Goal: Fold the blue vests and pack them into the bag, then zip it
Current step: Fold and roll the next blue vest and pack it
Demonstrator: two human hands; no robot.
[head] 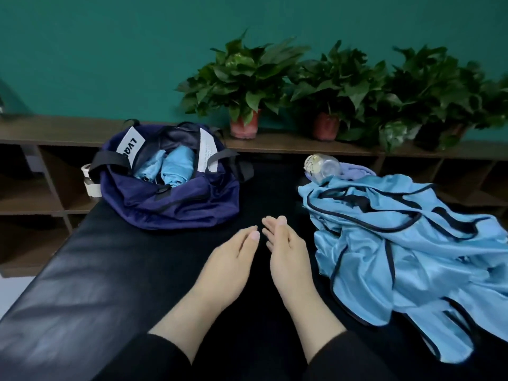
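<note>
A navy bag [176,199] sits unzipped at the upper left of centre with two rolled light-blue vests [167,167] lying inside its open mouth, while a rumpled heap of light-blue, dark-trimmed vests [406,243] sprawls unfolded across the right side of the frame.

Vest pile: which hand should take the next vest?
Probably the right hand: it is beside the loose blue vests. The left hand is nearer the open bag. Both hands are empty.
</note>
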